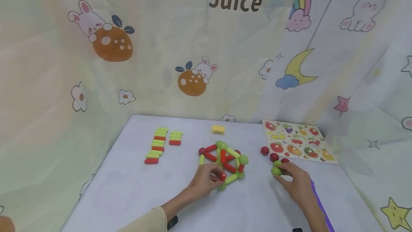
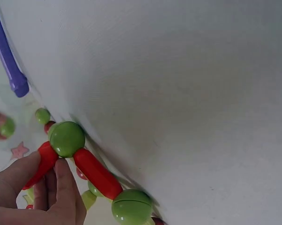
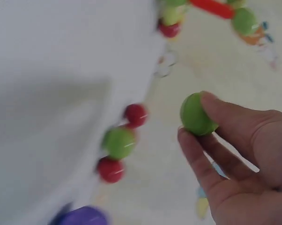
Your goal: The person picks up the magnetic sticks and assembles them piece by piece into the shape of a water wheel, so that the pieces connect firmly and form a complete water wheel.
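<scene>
A frame of red and light-green rods joined by balls, the rod-and-ball structure (image 1: 230,168), stands near the middle of the table. At its near side my left hand (image 1: 203,182) pinches a red rod (image 2: 46,160) between thumb and fingers. In the left wrist view this rod meets a green ball (image 2: 67,139), from which another red rod (image 2: 98,173) runs. To the right, my right hand (image 1: 297,182) holds a loose green ball (image 3: 196,114) by thumb and fingertips, above the table. Close behind that hand lie another green ball (image 1: 277,164) and red balls (image 1: 265,150).
Loose light-green and red rods (image 1: 157,145) lie in two columns at the left. A yellow arched block (image 1: 218,129) sits at the back. At the back right is a board with fruit pictures (image 1: 296,140). A printed curtain (image 1: 154,81) hangs behind the table.
</scene>
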The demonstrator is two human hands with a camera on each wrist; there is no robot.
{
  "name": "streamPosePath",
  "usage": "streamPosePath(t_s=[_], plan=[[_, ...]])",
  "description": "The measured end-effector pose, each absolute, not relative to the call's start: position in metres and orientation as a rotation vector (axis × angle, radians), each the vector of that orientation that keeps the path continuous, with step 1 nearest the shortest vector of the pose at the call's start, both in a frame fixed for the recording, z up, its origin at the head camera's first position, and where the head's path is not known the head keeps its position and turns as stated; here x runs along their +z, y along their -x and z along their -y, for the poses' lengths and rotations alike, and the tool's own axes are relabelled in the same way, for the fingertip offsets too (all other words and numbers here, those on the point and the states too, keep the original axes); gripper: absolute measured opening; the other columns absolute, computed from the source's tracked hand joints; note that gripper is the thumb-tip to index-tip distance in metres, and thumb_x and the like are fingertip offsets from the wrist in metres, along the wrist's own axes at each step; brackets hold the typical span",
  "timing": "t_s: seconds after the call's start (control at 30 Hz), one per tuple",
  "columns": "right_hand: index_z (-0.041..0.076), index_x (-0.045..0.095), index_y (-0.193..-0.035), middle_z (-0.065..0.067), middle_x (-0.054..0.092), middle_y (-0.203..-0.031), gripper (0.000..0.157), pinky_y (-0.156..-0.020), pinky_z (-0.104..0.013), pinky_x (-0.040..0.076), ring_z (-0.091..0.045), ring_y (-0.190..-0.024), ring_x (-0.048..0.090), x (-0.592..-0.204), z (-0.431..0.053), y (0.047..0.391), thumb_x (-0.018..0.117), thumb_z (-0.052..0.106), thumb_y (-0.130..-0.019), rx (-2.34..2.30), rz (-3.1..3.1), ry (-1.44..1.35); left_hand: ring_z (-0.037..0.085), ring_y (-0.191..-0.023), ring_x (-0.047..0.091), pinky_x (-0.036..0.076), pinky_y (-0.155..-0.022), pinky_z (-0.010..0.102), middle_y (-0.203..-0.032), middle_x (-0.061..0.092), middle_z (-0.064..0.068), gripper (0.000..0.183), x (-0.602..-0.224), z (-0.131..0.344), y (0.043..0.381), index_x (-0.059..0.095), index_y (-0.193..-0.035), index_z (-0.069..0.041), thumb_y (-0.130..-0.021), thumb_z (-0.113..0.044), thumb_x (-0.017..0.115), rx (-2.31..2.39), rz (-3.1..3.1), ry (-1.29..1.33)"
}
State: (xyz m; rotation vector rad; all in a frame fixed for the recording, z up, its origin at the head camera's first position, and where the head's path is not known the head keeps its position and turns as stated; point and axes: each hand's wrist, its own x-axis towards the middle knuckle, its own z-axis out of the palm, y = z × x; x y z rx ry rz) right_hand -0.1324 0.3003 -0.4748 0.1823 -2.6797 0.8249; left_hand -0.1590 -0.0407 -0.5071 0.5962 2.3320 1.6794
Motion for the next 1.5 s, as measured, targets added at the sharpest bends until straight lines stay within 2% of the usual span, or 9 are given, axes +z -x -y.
streamPosePath(t_s=[0.1,0.17,0.27,0.37,0.5,0.6,0.8,1.1,1.5], plan=[[0.006,0.080,-0.115,-0.003,0.078,-0.108,0.043,-0.087,-0.018,0.060,-0.012,-0.091,0.077,-0.451,-0.274,0.122,0.095,-0.003,-0.076,0.944,2.539,-0.303,0.008,-0.094,0.072,0.062,-0.084,0.022,-0.102,0.072,-0.006,0.024,-0.506,0.041,0.159,0.075,-0.110,-0.013,-0.092,0.001,0.082,1.684,-2.331,-0.593],[0.007,0.080,-0.116,-0.002,0.079,-0.108,0.044,-0.088,-0.011,0.056,-0.006,-0.092,0.075,-0.436,-0.254,0.116,0.094,-0.006,-0.076,1.073,2.466,-0.401,0.009,-0.094,0.072,0.062,-0.084,0.022,-0.103,0.072,-0.006,0.024,-0.505,0.041,0.159,0.075,-0.111,-0.012,-0.092,0.001,0.083,1.686,-2.330,-0.595],[0.006,0.078,-0.117,-0.002,0.079,-0.112,0.043,-0.089,-0.019,0.060,-0.007,-0.097,0.075,-0.427,-0.223,0.112,0.092,-0.006,-0.079,1.271,2.409,-0.528,0.011,-0.095,0.073,0.063,-0.084,0.023,-0.105,0.073,-0.004,0.025,-0.505,0.041,0.159,0.075,-0.113,-0.010,-0.092,0.001,0.083,1.698,-2.317,-0.604],[0.010,0.077,-0.116,0.001,0.080,-0.111,0.041,-0.084,-0.028,0.064,-0.012,-0.098,0.074,-0.431,-0.196,0.114,0.093,0.000,-0.080,1.382,2.391,-0.586,0.012,-0.095,0.074,0.063,-0.085,0.024,-0.105,0.075,-0.002,0.026,-0.507,0.041,0.159,0.076,-0.114,-0.009,-0.091,0.000,0.084,1.707,-2.326,-0.621],[0.012,0.071,-0.115,0.004,0.079,-0.107,0.043,-0.078,-0.032,0.065,-0.014,-0.094,0.073,-0.446,-0.168,0.121,0.095,0.007,-0.080,1.445,2.414,-0.466,0.009,-0.094,0.073,0.062,-0.086,0.022,-0.103,0.077,-0.001,0.023,-0.510,0.040,0.159,0.077,-0.113,-0.009,-0.092,-0.002,0.084,1.696,-2.387,-0.666],[0.010,0.065,-0.113,0.004,0.078,-0.104,0.047,-0.077,-0.034,0.066,-0.014,-0.091,0.074,-0.459,-0.156,0.125,0.096,0.005,-0.078,1.476,2.430,-0.336,0.005,-0.092,0.071,0.061,-0.085,0.020,-0.102,0.078,-0.002,0.021,-0.513,0.038,0.158,0.078,-0.113,-0.011,-0.094,-0.004,0.084,1.684,-2.421,-0.680],[0.008,0.058,-0.113,0.002,0.078,-0.101,0.052,-0.076,-0.038,0.066,-0.014,-0.090,0.074,-0.473,-0.146,0.127,0.096,0.000,-0.077,1.453,2.460,-0.256,0.005,-0.092,0.070,0.061,-0.085,0.020,-0.102,0.078,-0.003,0.021,-0.513,0.038,0.154,0.078,-0.112,-0.011,-0.094,-0.004,0.084,1.684,-2.432,-0.665],[0.007,0.059,-0.115,-0.001,0.078,-0.104,0.050,-0.077,-0.040,0.066,-0.019,-0.094,0.076,-0.472,-0.140,0.130,0.093,-0.002,-0.079,1.455,2.447,-0.248,0.003,-0.095,0.070,0.059,-0.086,0.018,-0.104,0.077,-0.007,0.022,-0.511,0.042,0.156,0.078,-0.114,-0.013,-0.095,-0.005,0.083,1.673,-2.432,-0.638],[0.010,0.061,-0.114,-0.001,0.078,-0.105,0.048,-0.078,-0.040,0.066,-0.021,-0.094,0.076,-0.471,-0.140,0.129,0.095,0.009,-0.081,1.356,2.502,-0.224,0.017,-0.114,0.073,0.062,-0.094,0.029,-0.121,0.076,0.001,0.034,-0.500,0.046,0.158,0.070,-0.128,-0.011,-0.096,-0.008,0.083,1.773,-2.341,-0.644]])
